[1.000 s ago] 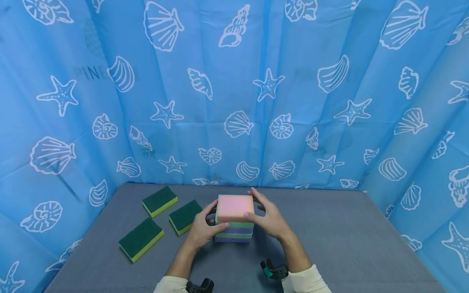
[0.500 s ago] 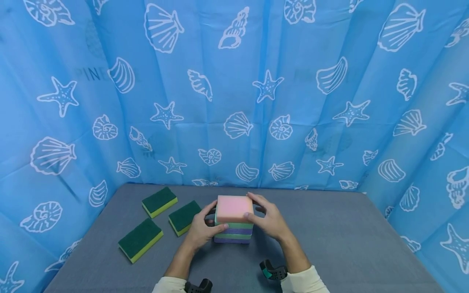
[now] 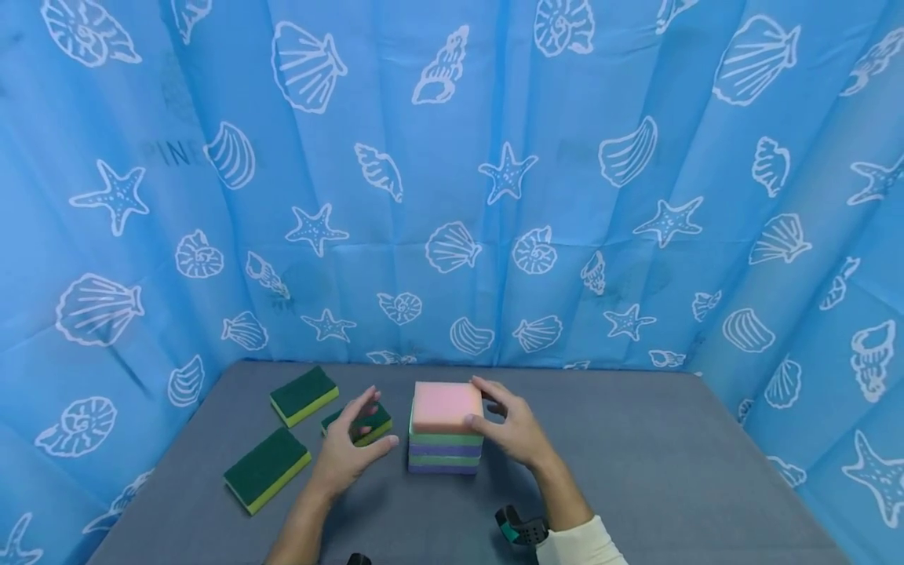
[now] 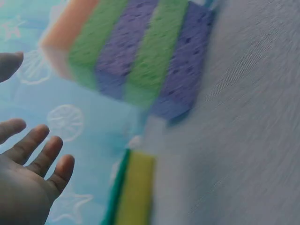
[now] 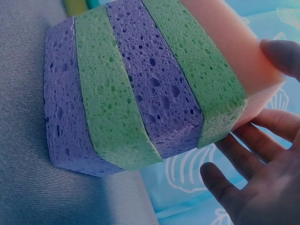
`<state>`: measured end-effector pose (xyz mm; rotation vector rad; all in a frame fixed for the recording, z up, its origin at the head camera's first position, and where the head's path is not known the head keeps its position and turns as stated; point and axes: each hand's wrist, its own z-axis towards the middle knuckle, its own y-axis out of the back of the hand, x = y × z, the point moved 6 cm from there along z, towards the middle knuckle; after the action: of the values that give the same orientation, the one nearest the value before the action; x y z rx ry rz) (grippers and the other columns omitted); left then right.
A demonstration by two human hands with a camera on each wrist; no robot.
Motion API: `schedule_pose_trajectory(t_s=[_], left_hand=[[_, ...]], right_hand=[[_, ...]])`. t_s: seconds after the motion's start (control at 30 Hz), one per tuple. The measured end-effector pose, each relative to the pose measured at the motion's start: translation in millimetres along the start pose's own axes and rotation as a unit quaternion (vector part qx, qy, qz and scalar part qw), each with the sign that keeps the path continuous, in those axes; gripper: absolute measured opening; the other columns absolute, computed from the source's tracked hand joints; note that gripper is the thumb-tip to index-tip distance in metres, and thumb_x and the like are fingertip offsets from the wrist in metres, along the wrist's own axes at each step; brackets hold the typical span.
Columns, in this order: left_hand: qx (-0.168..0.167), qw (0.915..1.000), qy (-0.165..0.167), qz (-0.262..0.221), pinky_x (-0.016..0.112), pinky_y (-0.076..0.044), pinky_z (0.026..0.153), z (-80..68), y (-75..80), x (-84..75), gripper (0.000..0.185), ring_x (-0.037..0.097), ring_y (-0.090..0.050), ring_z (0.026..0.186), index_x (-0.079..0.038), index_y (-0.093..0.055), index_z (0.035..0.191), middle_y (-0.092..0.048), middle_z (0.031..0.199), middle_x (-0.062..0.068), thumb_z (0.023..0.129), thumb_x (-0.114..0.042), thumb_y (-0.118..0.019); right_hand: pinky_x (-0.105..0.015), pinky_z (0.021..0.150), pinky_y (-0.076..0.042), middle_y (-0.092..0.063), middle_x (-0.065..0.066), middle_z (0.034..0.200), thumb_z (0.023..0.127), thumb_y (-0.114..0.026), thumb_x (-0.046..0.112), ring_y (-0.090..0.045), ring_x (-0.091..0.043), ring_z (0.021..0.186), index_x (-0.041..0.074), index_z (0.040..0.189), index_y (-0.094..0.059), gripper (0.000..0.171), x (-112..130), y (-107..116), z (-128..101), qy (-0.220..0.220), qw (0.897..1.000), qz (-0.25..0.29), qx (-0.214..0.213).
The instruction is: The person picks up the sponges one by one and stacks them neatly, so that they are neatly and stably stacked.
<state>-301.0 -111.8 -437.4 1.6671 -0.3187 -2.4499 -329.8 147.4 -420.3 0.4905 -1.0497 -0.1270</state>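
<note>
A stack of several sponges stands on the grey table, with green [image 5: 112, 89] and purple [image 5: 150, 75] ones alternating below and a pink sponge [image 3: 445, 404] on top. At the stack's right side, my right hand [image 3: 519, 428] holds the pink sponge, thumb at its front corner and fingers along the far corner. My left hand [image 3: 342, 455] is off the stack to its left, fingers spread and holding nothing. In the head view it partly covers a green-and-yellow scouring sponge [image 3: 374, 431], which lies on the table behind it.
Two more scouring sponges lie flat to the left, one farther back [image 3: 304, 396] and one nearer [image 3: 268, 468], green side up. Behind the grey table [image 3: 671, 455], a blue curtain [image 3: 452, 173] with white shells hangs along the back and both sides.
My left hand has let go of the stack and moved left, its fingers opening. My right hand stays at the pink sponge. The view has tilted slightly up.
</note>
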Motion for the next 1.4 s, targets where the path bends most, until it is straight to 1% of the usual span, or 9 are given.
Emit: schedule_pose_trajectory(t_s=[0.13, 0.27, 0.5, 0.6, 0.73, 0.93, 1.07, 1.23, 1.4], left_hand=[[-0.028, 0.9988, -0.016, 0.036, 0.052, -0.043, 0.091, -8.4, 25.5, -18.0, 0.073, 0.029, -0.046, 0.124, -0.007, -0.04, 0.146, -0.048, 0.139, 0.012, 0.084, -0.018, -0.077], [-0.052, 0.9952, -0.023, 0.079, 0.036, -0.043, 0.09, -16.8, 50.9, -27.4, 0.072, 0.029, -0.045, 0.124, -0.009, -0.038, 0.148, -0.047, 0.14, 0.011, 0.087, -0.018, -0.075], [-0.137, 0.9819, -0.01, 0.13, 0.021, -0.039, 0.085, -36.9, 92.9, -25.4, 0.074, 0.016, -0.044, 0.117, -0.007, -0.037, 0.148, -0.049, 0.137, 0.013, 0.085, -0.014, -0.076], [-0.16, 0.9784, 0.015, 0.13, 0.026, -0.038, 0.087, -44.3, 104.1, -18.3, 0.075, 0.017, -0.043, 0.119, -0.007, -0.036, 0.149, -0.048, 0.137, 0.014, 0.086, -0.014, -0.076], [-0.177, 0.9745, 0.051, 0.129, 0.045, -0.036, 0.093, -51.2, 117.4, 0.1, 0.078, 0.031, -0.04, 0.124, -0.009, -0.033, 0.151, -0.045, 0.139, 0.018, 0.087, -0.021, -0.075], [-0.18, 0.9632, 0.114, 0.164, 0.061, -0.028, 0.097, -60.6, 144.6, 67.6, 0.087, 0.041, -0.031, 0.13, -0.018, -0.022, 0.155, -0.036, 0.145, 0.02, 0.087, -0.038, -0.072], [-0.17, 0.9581, 0.15, 0.175, 0.065, -0.022, 0.1, -66.6, 156.1, 98.0, 0.092, 0.046, -0.027, 0.131, -0.017, -0.016, 0.156, -0.031, 0.146, 0.024, 0.087, -0.045, -0.07], [-0.141, 0.9593, 0.19, 0.154, 0.064, -0.019, 0.102, -73.3, 155.8, 97.6, 0.097, 0.05, -0.021, 0.133, -0.012, -0.01, 0.156, -0.026, 0.147, 0.028, 0.087, -0.045, -0.07], [-0.122, 0.9531, 0.235, 0.147, 0.066, -0.017, 0.103, -78.3, 153.8, 88.4, 0.106, 0.053, -0.017, 0.133, -0.006, -0.005, 0.155, -0.021, 0.147, 0.031, 0.085, -0.051, -0.07]], right_hand=[[-0.055, 0.095, -0.041, -0.051, -0.015, 0.137, 0.09, -0.069, 0.016, -0.049, -0.032, 0.122, 0.002, 0.142, -0.048, 0.058, 0.8, -1.2, -0.8, -0.015, 1.0, -0.004, -0.004], [-0.06, 0.094, -0.039, -0.05, -0.023, 0.135, 0.089, -0.068, 0.007, -0.049, -0.039, 0.12, -0.006, 0.139, -0.046, 0.057, 19.8, 1.2, -2.0, -0.015, 1.0, 0.003, -0.004], [-0.06, 0.094, -0.039, -0.049, -0.028, 0.134, 0.089, -0.066, 0.004, -0.048, -0.042, 0.12, -0.011, 0.138, -0.045, 0.055, 47.2, 4.4, -4.0, -0.019, 1.0, -0.002, 0.01], [-0.061, 0.094, -0.039, -0.05, -0.028, 0.133, 0.088, -0.067, 0.004, -0.049, -0.042, 0.119, -0.011, 0.137, -0.046, 0.055, 44.4, 4.0, -3.6, -0.014, 1.0, 0.0, 0.004], [-0.059, 0.094, -0.04, -0.051, -0.023, 0.134, 0.088, -0.069, 0.008, -0.05, -0.038, 0.12, -0.006, 0.138, -0.048, 0.057, 21.4, 0.9, -1.5, -0.012, 1.0, 0.002, -0.009], [-0.055, 0.094, -0.041, -0.052, -0.015, 0.136, 0.088, -0.071, 0.014, -0.05, -0.032, 0.121, 0.001, 0.14, -0.049, 0.058, -0.8, -1.4, -0.1, -0.002, 1.0, 0.008, -0.011], [-0.057, 0.095, -0.04, -0.052, -0.017, 0.136, 0.088, -0.07, 0.011, -0.049, -0.034, 0.121, 0.0, 0.14, -0.049, 0.057, 3.3, -0.9, -0.4, -0.007, 1.0, 0.009, -0.012], [-0.061, 0.094, -0.038, -0.051, -0.025, 0.133, 0.088, -0.068, 0.006, -0.049, -0.04, 0.119, -0.008, 0.138, -0.047, 0.056, 30.5, 3.1, -2.9, -0.013, 1.0, 0.01, -0.004], [-0.061, 0.096, -0.037, -0.048, -0.029, 0.134, 0.089, -0.066, 0.004, -0.047, -0.042, 0.12, -0.011, 0.138, -0.045, 0.055, 44.5, 5.0, -5.3, -0.023, 1.0, 0.012, 0.009]])
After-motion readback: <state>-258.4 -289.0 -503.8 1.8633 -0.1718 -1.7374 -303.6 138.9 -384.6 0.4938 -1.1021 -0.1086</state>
